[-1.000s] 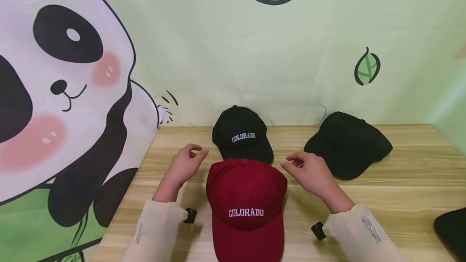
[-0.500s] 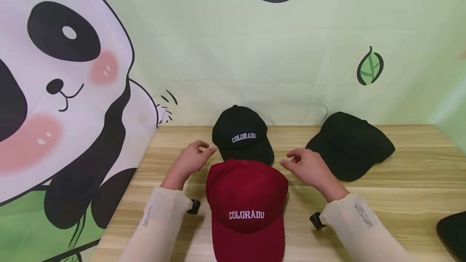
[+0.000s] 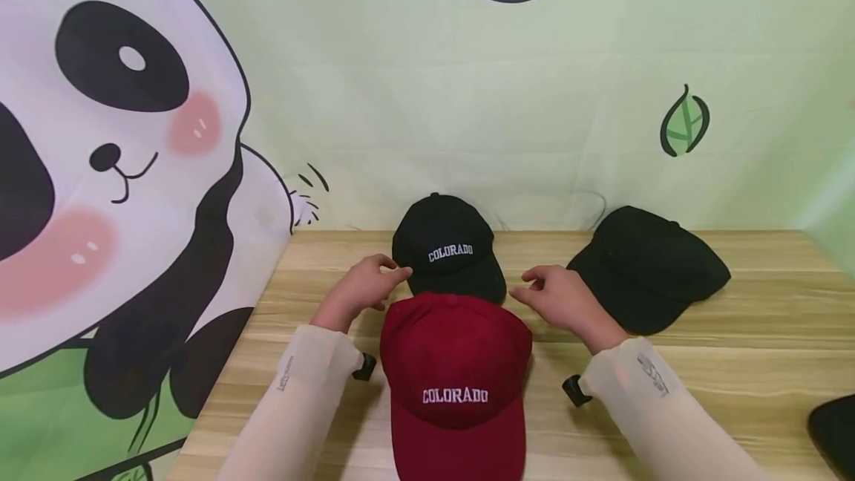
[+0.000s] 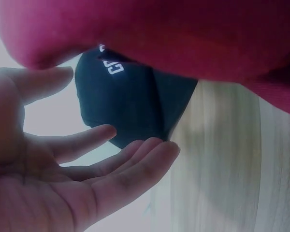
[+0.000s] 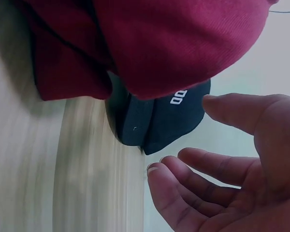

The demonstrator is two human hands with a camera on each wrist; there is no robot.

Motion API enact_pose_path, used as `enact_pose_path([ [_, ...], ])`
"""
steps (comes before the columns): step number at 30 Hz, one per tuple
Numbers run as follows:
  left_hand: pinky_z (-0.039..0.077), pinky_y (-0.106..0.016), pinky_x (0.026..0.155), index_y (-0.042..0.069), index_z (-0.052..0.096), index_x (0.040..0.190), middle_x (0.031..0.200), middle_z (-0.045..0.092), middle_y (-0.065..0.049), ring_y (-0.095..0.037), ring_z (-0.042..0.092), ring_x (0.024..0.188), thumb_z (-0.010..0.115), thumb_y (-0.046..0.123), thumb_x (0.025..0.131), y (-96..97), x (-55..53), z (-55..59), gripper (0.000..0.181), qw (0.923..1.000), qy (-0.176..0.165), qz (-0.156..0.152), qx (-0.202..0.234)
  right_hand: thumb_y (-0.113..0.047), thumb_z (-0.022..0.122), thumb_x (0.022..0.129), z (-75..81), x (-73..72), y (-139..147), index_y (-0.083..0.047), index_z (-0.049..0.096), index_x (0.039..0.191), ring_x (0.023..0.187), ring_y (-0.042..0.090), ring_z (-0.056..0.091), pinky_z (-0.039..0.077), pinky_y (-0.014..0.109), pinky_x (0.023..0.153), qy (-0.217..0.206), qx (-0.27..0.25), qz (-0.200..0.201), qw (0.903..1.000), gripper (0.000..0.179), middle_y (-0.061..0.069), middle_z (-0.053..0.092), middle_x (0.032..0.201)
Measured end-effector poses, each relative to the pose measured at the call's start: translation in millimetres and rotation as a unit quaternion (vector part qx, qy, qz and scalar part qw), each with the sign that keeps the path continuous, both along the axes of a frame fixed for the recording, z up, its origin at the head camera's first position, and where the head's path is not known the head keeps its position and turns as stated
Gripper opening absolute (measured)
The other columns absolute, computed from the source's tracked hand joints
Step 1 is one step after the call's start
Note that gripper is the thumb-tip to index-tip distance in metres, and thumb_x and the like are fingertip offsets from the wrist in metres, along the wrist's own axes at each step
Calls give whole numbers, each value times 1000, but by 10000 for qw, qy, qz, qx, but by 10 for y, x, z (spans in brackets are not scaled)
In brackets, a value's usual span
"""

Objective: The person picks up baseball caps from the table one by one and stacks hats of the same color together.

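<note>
A black baseball cap lettered COLORADO sits at the back of the wooden table. In front of it stands a red baseball cap with the same lettering, its brim toward me and its crown overlapping the black cap's brim. My left hand is at the black cap's left side, its thumb tip overlapping the cap's edge in the head view. Just right of that brim, my right hand hovers with relaxed fingers and a gap between thumb and fingers. Both wrist views show loosely bent fingers with nothing between them.
Another black cap lies tilted at the back right, beyond my right hand. A dark object is partly cut off at the right edge. Behind the table hangs a printed panda backdrop.
My left hand has moved forward and right, up to the black cap's side. The right hand has shifted slightly forward and left. The caps stay in place.
</note>
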State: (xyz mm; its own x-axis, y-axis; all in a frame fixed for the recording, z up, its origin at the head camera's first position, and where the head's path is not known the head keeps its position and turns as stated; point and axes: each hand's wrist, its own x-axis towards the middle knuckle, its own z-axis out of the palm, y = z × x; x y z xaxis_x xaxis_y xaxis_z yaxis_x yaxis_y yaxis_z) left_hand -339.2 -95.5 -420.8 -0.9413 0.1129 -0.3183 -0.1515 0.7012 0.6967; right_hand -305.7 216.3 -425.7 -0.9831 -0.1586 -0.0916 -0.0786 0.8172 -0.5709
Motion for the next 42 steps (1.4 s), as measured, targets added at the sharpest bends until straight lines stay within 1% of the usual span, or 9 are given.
enact_pose_path([
  [6, 57, -40, 82, 3, 44, 138, 126, 57, -16, -30, 64, 97, 59, 44, 92, 37, -81, -50, 63, 9993, -321, -135, 98, -39, 63, 91, -28, -119, -35, 0, 60, 126, 91, 25, 64, 54, 39, 78, -249, 51, 89, 9996, 53, 19, 67, 113],
  [9, 57, -38, 80, 2, 44, 139, 127, 57, -15, -28, 64, 98, 59, 44, 92, 53, -125, -94, 64, 9990, -397, -199, 75, -38, 63, 91, -53, -171, -33, 1, 59, 126, 94, 27, 65, 54, 40, 79, -268, 102, 157, 9995, 53, 20, 67, 115],
  [14, 57, -37, 79, 2, 46, 137, 127, 58, -15, -24, 64, 95, 60, 44, 92, 84, -182, -139, 64, 9985, -474, -281, -18, -37, 62, 91, -84, -241, -32, 3, 58, 128, 97, 30, 65, 55, 43, 82, -375, 89, 180, 9991, 54, 23, 65, 120],
  [21, 56, -38, 81, 2, 46, 138, 132, 56, -15, -25, 59, 105, 60, 44, 91, 102, -222, -184, 65, 9980, -537, -297, -138, -35, 63, 91, -138, -326, -75, 3, 56, 130, 101, 31, 65, 55, 44, 84, -572, 20, 198, 9982, 55, 24, 63, 124],
  [25, 56, -38, 80, 1, 45, 138, 130, 56, -16, -25, 60, 102, 60, 43, 91, 101, -241, -200, 65, 9980, -539, -320, -87, -34, 63, 91, -176, -377, -103, 3, 55, 131, 104, 33, 64, 53, 46, 87, -609, 34, 230, 9979, 55, 24, 62, 125],
  [29, 57, -37, 80, 2, 46, 136, 124, 58, -15, -24, 61, 96, 60, 42, 92, 100, -250, -189, 61, 9979, -560, -320, 31, -34, 63, 91, -211, -425, -132, 3, 55, 131, 107, 34, 63, 52, 47, 90, -607, 72, 300, 9977, 56, 24, 62, 125],
  [33, 56, -36, 74, 3, 49, 126, 109, 59, -14, -23, 61, 88, 61, 39, 92, 92, -264, -200, 51, 9984, -471, -319, 43, -34, 63, 91, -241, -463, -153, 4, 54, 131, 108, 36, 62, 51, 48, 92, -537, 145, 406, 9976, 57, 24, 62, 124],
  [37, 55, -35, 71, 4, 50, 117, 94, 55, -11, -22, 57, 81, 61, 36, 92, 92, -291, -238, 42, 9987, -403, -322, 61, -35, 63, 90, -279, -487, -167, 5, 54, 131, 110, 37, 62, 50, 48, 93, -470, 202, 505, 9974, 58, 25, 63, 123],
  [42, 54, -34, 67, 5, 49, 115, 87, 53, -10, -23, 57, 78, 60, 33, 92, 91, -307, -267, 38, 9988, -364, -264, 181, -35, 63, 90, -315, -513, -199, 5, 49, 136, 111, 36, 61, 49, 48, 94, -484, 41, 523, 9974, 62, 26, 62, 124],
])
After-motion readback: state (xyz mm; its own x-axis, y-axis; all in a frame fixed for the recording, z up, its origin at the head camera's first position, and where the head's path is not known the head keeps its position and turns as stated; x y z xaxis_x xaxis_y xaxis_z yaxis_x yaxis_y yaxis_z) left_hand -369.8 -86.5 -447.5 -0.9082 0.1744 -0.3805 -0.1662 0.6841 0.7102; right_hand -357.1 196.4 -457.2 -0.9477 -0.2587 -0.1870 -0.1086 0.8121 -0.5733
